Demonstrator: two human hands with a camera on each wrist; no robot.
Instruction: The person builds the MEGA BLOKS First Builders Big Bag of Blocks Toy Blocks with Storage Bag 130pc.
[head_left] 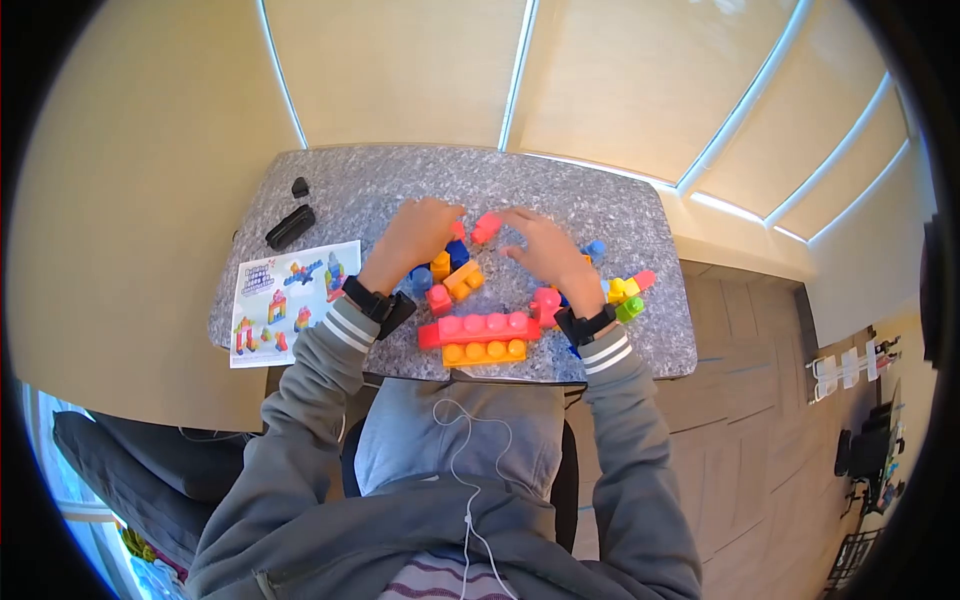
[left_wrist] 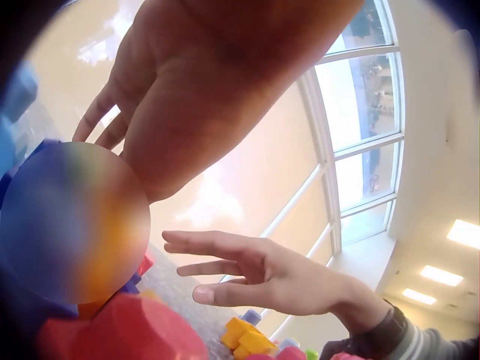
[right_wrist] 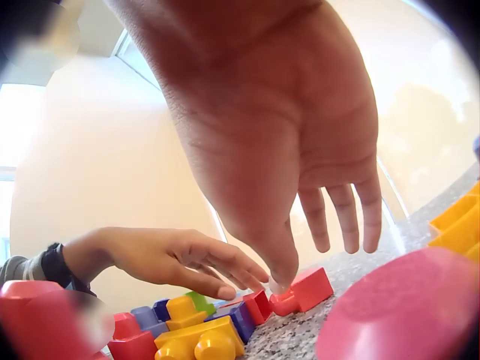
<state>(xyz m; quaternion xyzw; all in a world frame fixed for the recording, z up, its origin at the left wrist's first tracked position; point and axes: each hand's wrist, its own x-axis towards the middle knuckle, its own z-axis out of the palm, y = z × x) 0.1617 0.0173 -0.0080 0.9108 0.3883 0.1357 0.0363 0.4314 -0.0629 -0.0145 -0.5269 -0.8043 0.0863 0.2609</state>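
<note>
In the head view my left hand [head_left: 418, 238] reaches over the back of a block cluster, its fingertips beside a small red block [head_left: 458, 230]. The right wrist view shows that hand [right_wrist: 172, 255] with fingers extended and relaxed above a blue block [right_wrist: 238, 321]; contact is unclear. My right hand [head_left: 548, 252] hovers palm down, fingers spread, right of another red block [head_left: 486, 228]. Its thumb [right_wrist: 281, 274] is at that red block [right_wrist: 311, 289], touching or just above it; the other fingers hang straight. Orange blocks [head_left: 463, 280] lie between the hands.
Nearer my body lie a long red block [head_left: 488, 328] and a long orange one [head_left: 484, 354]. Yellow [head_left: 622, 290] and green [head_left: 630, 309] blocks sit by my right wrist. A printed picture sheet [head_left: 290, 300] and a black case [head_left: 290, 228] are on the left.
</note>
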